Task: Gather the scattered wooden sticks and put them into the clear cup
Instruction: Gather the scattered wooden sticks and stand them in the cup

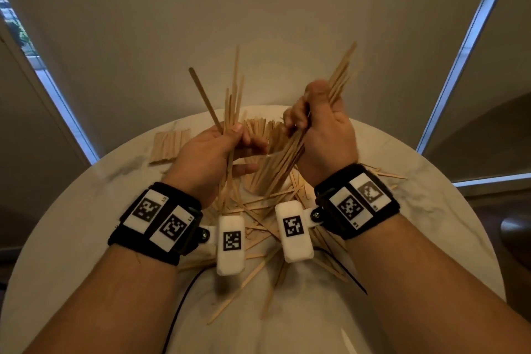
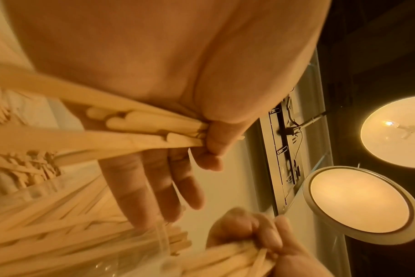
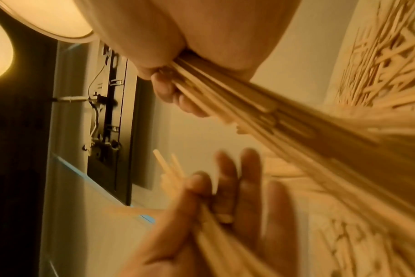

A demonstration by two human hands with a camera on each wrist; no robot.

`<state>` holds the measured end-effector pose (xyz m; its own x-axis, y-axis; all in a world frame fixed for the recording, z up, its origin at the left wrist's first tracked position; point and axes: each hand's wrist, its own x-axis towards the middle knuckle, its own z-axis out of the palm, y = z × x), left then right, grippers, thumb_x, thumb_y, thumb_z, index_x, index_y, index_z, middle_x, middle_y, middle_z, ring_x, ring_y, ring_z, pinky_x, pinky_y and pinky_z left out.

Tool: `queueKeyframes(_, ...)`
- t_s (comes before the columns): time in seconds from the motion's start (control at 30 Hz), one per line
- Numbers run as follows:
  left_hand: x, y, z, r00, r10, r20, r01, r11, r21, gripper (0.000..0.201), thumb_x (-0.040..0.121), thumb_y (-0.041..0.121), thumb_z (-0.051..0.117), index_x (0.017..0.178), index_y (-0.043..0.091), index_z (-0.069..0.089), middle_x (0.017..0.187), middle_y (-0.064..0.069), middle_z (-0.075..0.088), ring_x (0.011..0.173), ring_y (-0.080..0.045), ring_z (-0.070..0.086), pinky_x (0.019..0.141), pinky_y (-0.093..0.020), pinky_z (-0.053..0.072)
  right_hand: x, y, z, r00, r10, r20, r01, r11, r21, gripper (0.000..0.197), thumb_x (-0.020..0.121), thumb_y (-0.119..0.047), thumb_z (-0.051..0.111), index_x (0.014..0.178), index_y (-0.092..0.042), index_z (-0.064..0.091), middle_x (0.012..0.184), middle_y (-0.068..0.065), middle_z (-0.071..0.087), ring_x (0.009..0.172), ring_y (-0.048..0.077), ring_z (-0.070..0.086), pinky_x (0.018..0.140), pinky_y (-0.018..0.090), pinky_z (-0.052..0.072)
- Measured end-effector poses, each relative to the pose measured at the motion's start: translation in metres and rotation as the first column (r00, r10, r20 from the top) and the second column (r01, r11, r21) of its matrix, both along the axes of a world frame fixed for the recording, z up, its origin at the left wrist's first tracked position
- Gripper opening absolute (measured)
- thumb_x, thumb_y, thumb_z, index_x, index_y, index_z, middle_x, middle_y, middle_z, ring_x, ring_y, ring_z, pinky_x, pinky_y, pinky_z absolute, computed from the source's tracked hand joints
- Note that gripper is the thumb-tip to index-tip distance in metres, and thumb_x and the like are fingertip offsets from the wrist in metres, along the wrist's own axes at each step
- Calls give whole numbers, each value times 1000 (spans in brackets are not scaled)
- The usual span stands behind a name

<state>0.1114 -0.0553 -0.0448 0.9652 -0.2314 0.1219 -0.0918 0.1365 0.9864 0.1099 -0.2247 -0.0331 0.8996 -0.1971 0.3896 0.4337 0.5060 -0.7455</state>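
hands (image 1: 267, 138): 2 | clear cup (image 1: 265, 165): 1 | wooden sticks (image 1: 258, 210): too many to count | table (image 1: 431, 210): 1

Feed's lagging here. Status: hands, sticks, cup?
Left hand and right hand each grip a bundle of thin wooden sticks. Clear cup between them, part filled. Many sticks scattered on white round table.

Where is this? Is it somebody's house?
Probably a room in a home, though I can't be sure. There's a round white table strewn with wooden sticks, window blinds pulled down behind it with daylight at the edges, and round ceiling lamps glowing overhead.
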Motion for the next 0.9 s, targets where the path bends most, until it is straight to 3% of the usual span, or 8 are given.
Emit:
queueKeyframes(0.13, -2, 1, 3, 998, -23, 52, 25, 999, -45, 35, 112, 30, 39, 87, 13, 56, 114, -18, 76, 105, -33, 75, 78, -41, 63, -10, 6, 9, 992, 117, 56, -121, 989, 90, 32, 110, -42, 41, 98, -17, 56, 62, 0, 31, 46, 13, 37, 48, 26, 37)
queueKeyframes(0.23, -9, 6, 2, 999, -33, 42, 34, 999, -37, 35, 111, 30, 41, 86, 13, 59, 109, -16, 77, 99, -32, 76, 79, -44, 63, -17, 9, 17, 984, 150, 97, -158, 984, 85, 47, 105, -52, 40, 73, -18, 51, 57, -3, 30, 43, 11, 25, 43, 23, 27)
queueKeyframes(0.4, -19, 9, -9, 992, -49, -116, 61, 993, 99, 31, 108, 32, 50, 92, 9, 63, 91, -13, 75, 80, -38, 76, 60, -40, 61, -24, 11, 23, 987, 88, 137, -104, 987, 120, 57, 104, -53, 40, 57, -21, 41, 51, -4, 31, 42, 14, 27, 45, 25, 31)
queueKeyframes(0.57, -18, 1, -12, 979, -123, -160, 131, 991, 40, 27, 110, 30, 46, 108, 7, 58, 78, -17, 65, 53, -16, 48, 41, -24, 38, -22, 22, 8, 985, 166, 51, -168, 985, 33, 50, 89, -57, 59, 64, -18, 41, 56, -2, 33, 46, 14, 35, 51, 29, 37)
queueKeyframes(0.67, -20, -1, -11, 979, -110, -172, 123, 990, 70, 29, 110, 32, 46, 110, 6, 59, 86, -17, 75, 61, -24, 64, 46, -28, 49, -22, 21, 5, 982, 182, 50, -182, 983, 9, 47, 88, -53, 60, 66, -16, 40, 56, -2, 33, 44, 13, 33, 49, 29, 33)
queueKeyframes(0.73, -23, 0, -10, 972, -123, -198, 133, 991, 35, 29, 109, 33, 47, 109, 7, 60, 99, -18, 78, 82, -33, 77, 60, -39, 62, -22, 18, 4, 982, 170, 85, -172, 985, 17, 45, 83, -50, 64, 66, -15, 41, 56, -1, 35, 45, 14, 34, 49, 30, 32)
queueKeyframes(0.8, -25, -1, -8, 961, -164, -223, 155, 986, -57, 30, 108, 32, 49, 114, 7, 62, 106, -20, 77, 96, -40, 76, 72, -49, 64, -21, 19, 1, 977, 201, 69, -198, 979, -43, 43, 82, -48, 69, 68, -14, 46, 57, 0, 41, 48, 15, 43, 52, 30, 42)
queueKeyframes(0.9, -28, -2, -6, 948, -199, -248, 178, 979, -103, 28, 108, 33, 48, 119, 12, 63, 107, -24, 76, 95, -44, 76, 72, -49, 65, -20, 20, -4, 979, 204, 21, -198, 968, -153, 45, 97, -45, 64, 67, -14, 51, 60, 2, 50, 53, 18, 53, 56, 34, 51)
